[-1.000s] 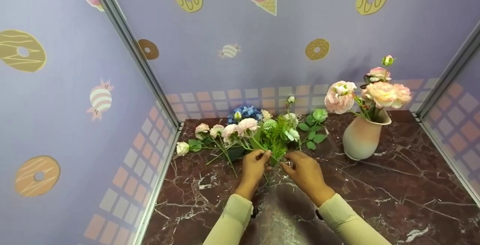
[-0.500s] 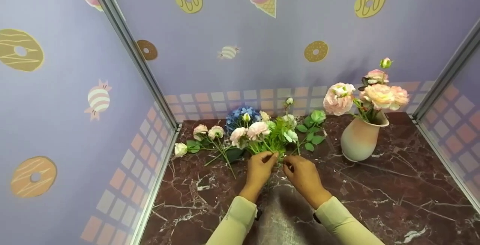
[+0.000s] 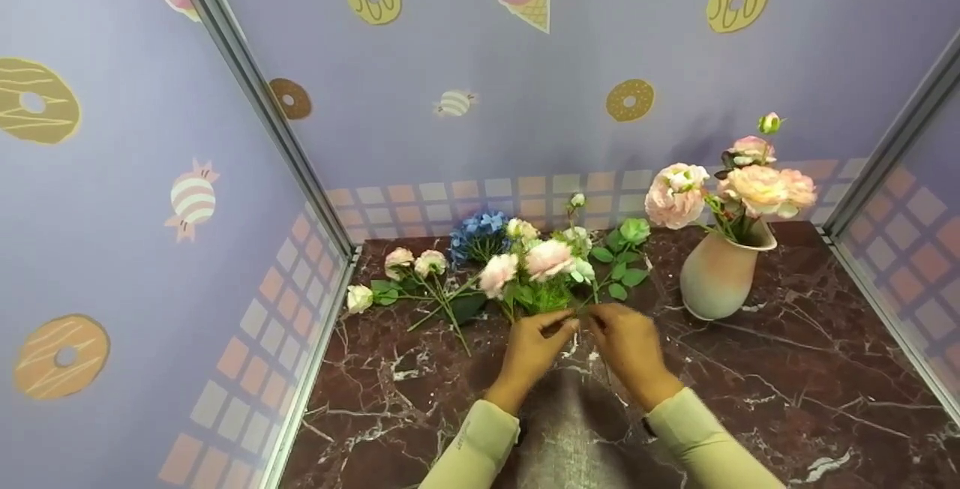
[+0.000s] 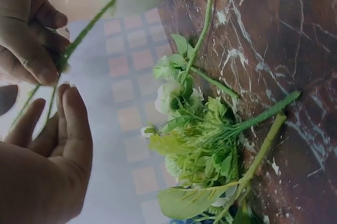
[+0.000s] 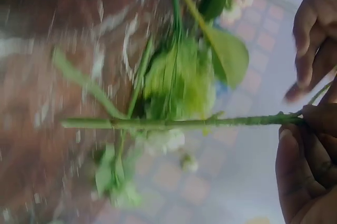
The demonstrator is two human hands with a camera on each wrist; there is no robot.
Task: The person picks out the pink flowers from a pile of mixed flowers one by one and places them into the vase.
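Both hands work on a branched artificial pink flower [image 3: 549,259]. My right hand [image 3: 630,346] pinches its green stem [image 5: 237,122] close to where it forks; the bare end sticks out past the fingers. My left hand [image 3: 536,354] is just to the left, its thumb and fingers curled about the thin branches below the flower heads. In the left wrist view, the left hand [image 4: 52,171] has these branches passing between its fingers. A bunch of yellow-green foliage [image 3: 551,295] lies on the table behind the hands, partly covered by the pink blooms.
A pale vase [image 3: 716,279] with pink flowers stands at the right. Blue hydrangea [image 3: 476,234], small pink flowers [image 3: 430,262], a white rose [image 3: 360,298] and a leafy green stem [image 3: 630,253] lie along the back of the marble table [image 3: 810,369]. Patterned walls enclose it.
Both hands have shifted right and slightly nearer the body, and the pink flower heads have swung right with them, exposing more of the blue hydrangea. The vase has stayed in place.
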